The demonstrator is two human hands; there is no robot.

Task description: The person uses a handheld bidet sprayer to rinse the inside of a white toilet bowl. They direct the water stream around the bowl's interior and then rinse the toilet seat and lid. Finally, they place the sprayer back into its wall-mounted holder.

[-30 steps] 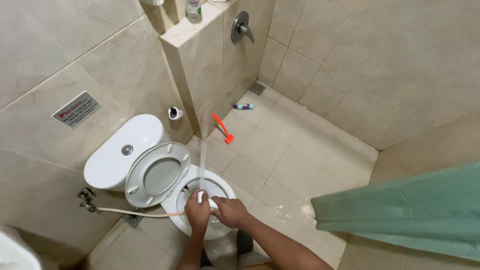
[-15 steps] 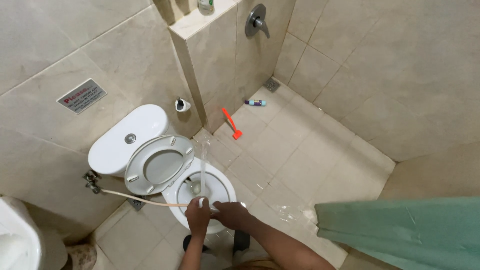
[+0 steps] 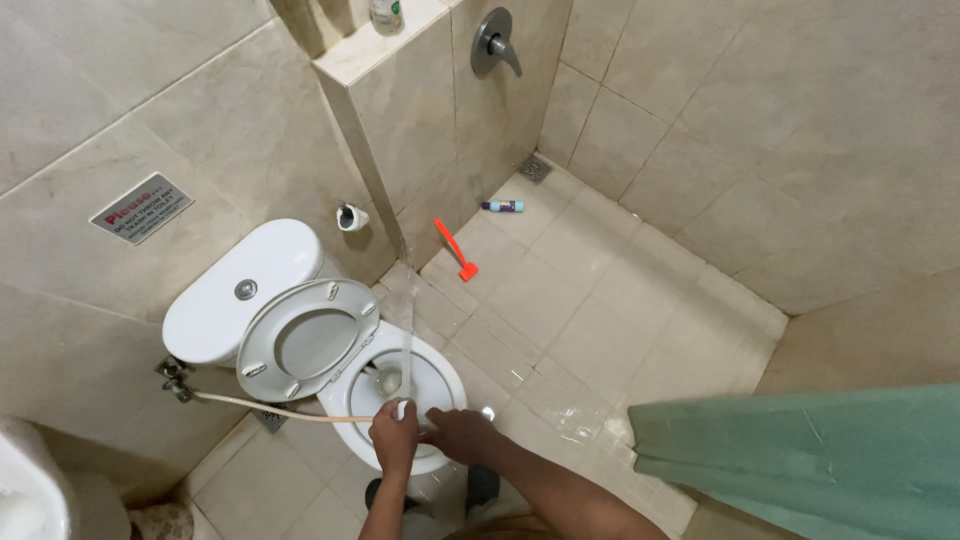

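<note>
two loose items [image 3: 456,249] beyond toilet [image 3: 440,385]

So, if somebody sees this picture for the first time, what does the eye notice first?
Probably the white toilet at lower left, seat raised, with both hands above its bowl: the left hand grips a small spray nozzle on a pale hose, and the right hand is beside it. Next, the orange razor on the tiled shower floor, and the green curtain at lower right.
</note>
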